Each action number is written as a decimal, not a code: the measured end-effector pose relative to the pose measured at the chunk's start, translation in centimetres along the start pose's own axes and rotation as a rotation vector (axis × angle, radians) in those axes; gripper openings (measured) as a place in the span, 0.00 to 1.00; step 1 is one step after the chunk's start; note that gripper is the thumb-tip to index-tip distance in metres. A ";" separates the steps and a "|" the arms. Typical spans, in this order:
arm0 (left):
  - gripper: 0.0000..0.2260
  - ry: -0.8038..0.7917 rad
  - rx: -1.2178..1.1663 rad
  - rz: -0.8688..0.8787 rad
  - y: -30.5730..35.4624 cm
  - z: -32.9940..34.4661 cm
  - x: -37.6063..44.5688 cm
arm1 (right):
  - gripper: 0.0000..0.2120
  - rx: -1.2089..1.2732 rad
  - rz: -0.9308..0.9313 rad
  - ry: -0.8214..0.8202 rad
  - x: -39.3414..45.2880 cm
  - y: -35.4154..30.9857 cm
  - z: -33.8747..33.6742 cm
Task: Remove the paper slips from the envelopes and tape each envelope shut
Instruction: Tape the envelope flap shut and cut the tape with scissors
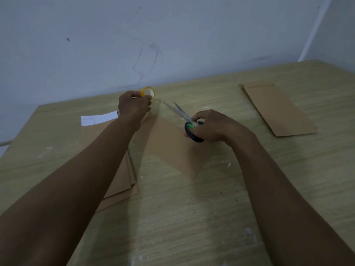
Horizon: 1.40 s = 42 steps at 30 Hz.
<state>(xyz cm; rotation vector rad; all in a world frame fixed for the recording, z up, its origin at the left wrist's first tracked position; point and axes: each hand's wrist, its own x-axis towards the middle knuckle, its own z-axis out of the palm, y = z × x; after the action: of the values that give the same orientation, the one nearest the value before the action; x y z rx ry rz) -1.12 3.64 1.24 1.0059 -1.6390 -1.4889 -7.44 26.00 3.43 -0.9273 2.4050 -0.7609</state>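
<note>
My left hand (133, 107) grips a yellow roll of clear tape (148, 92) above the far middle of the table. A strip of clear tape seems to run from the roll down toward a brown envelope (172, 148) lying in the middle. My right hand (213, 126) holds black and green scissors (185, 120) by the handles over that envelope, with the blades spread and pointing toward the tape. A stack of brown envelopes (123, 181) lies at the left, partly under my left forearm. White paper slips (99, 118) lie at its far end.
A second pile of brown envelopes (278, 110) lies at the far right of the wooden table (192, 217). A grey wall (134, 45) stands right behind the table's far edge. The table's left edge drops off at the left.
</note>
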 end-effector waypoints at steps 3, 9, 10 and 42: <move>0.08 -0.014 0.028 0.012 -0.1 0.2 0.0 | 0.21 -0.026 -0.020 -0.062 0.1 -0.3 0.4; 0.08 -0.038 0.101 0.056 0.1 0.4 0.0 | 0.26 -0.240 -0.058 -0.042 1.3 -2.1 1.2; 0.08 -0.034 0.119 0.068 0.2 0.3 0.0 | 0.25 -0.262 -0.059 -0.051 1.6 -2.4 1.2; 0.08 -0.148 -0.119 0.012 -0.9 0.9 -1.3 | 0.17 -0.207 -0.015 0.040 5.3 -3.1 2.8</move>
<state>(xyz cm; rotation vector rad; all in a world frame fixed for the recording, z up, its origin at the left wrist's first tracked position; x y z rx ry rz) -1.30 5.15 0.26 0.8366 -1.6326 -1.6655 -7.92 19.42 2.21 -1.0193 2.5509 -0.5480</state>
